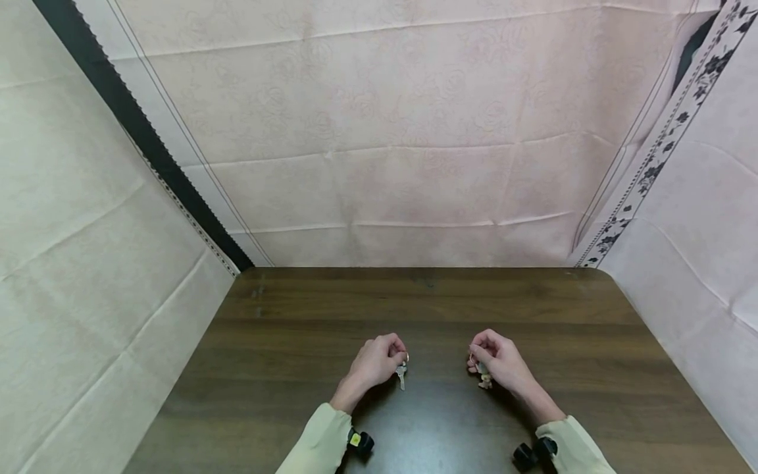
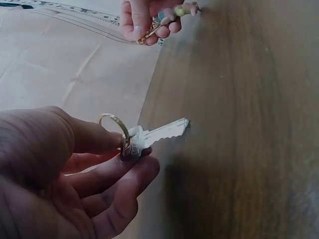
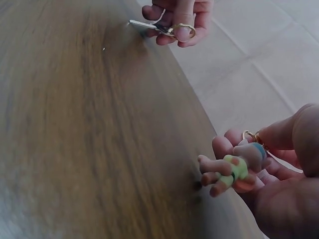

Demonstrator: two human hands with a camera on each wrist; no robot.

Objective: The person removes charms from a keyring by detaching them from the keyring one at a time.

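Note:
My left hand (image 1: pixel 376 361) pinches a silver key (image 2: pixel 164 133) by its head between thumb and fingers. A gold split ring (image 2: pixel 115 120) passes through the key's head, and the blade points away from the palm. In my right hand (image 1: pixel 500 361) is a keychain with a small figurine (image 3: pixel 234 172), brown with yellow-green and blue parts. Thumb and finger grip its gold clasp (image 3: pixel 255 137), while the figurine lies against the other fingers. Both hands are just over the wooden table, apart from each other, with the key and the keychain not touching.
The brown wooden table (image 1: pixel 438 296) has rounded far corners. Pale creased cloth (image 1: pixel 385 131) hangs behind it, with more cloth at the left and right sides. Each wrist wears a black camera, one by the left sleeve (image 1: pixel 320 438) and one by the right sleeve (image 1: pixel 574 447).

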